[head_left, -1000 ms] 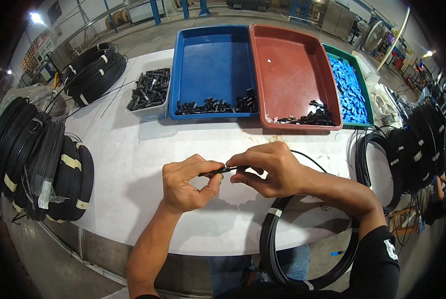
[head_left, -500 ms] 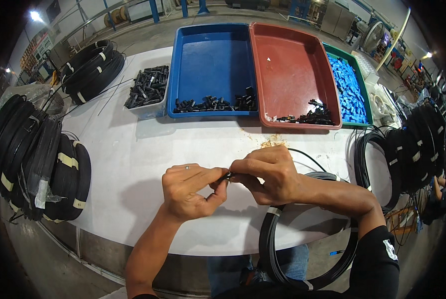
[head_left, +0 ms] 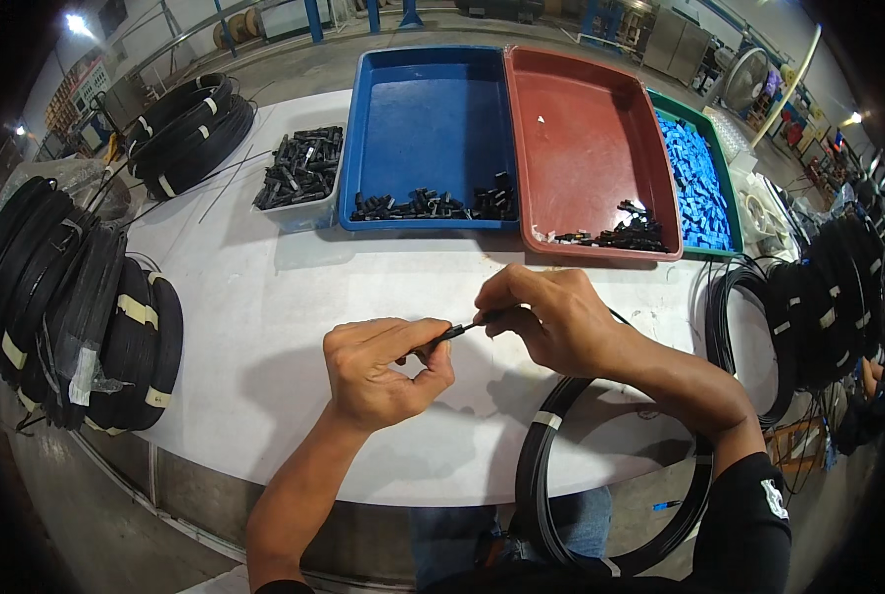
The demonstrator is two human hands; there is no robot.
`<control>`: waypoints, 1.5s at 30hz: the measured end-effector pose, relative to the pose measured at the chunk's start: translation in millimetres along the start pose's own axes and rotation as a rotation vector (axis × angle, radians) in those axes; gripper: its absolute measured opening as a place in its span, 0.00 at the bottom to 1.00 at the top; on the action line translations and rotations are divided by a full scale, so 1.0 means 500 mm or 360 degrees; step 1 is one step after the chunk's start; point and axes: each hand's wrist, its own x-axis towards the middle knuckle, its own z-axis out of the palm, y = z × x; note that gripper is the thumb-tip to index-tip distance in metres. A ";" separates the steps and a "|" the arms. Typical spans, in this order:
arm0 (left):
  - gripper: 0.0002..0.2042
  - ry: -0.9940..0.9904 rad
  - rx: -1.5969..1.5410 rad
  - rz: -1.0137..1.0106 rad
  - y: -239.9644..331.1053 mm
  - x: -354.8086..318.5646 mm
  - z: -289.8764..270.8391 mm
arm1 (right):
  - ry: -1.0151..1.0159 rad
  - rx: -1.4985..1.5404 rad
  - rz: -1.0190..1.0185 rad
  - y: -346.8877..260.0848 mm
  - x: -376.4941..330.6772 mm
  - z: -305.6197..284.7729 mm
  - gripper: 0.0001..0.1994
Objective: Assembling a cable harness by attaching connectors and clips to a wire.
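Observation:
Over the middle of the white table, my left hand [head_left: 383, 371] pinches a small black connector piece [head_left: 451, 333] between thumb and forefinger. Facing it, my right hand [head_left: 566, 317] grips the end of a black cable with its fingertips. A thin dark length [head_left: 473, 325] bridges the short gap between the two hands; its exact join is too small to make out. Beneath my right forearm lies a coil of black cable [head_left: 535, 475], bound with pale tape and hanging over the near table edge.
Across the far side stand a clear box [head_left: 304, 218] of black parts, a blue tray [head_left: 428, 99] and a red tray [head_left: 586, 109] with black pieces, and a green tray [head_left: 737, 233] of blue connectors. Taped black coils [head_left: 141, 337] crowd the left; more coils [head_left: 799, 307] stand right.
My hands have drawn slightly apart, my right hand shifting right and a little up. The thin length between them now shows. The view has shifted slightly.

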 end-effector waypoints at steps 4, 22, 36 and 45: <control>0.07 0.0014 0.0005 0.0006 -0.003 -0.001 0.000 | 0.0041 -0.0032 -0.0076 0.001 -0.005 0.001 0.09; 0.05 -0.0226 -0.0422 -0.0507 0.008 -0.005 -0.006 | 0.0242 0.0152 -0.0180 0.006 -0.016 0.030 0.12; 0.06 -0.0180 -0.0474 -0.1445 -0.005 -0.012 0.041 | 0.0183 -0.0307 -0.0588 0.031 -0.011 0.085 0.18; 0.05 -0.0086 -0.0418 -0.1230 -0.015 -0.046 0.063 | -0.0052 -0.0325 -0.0482 0.019 0.001 0.078 0.16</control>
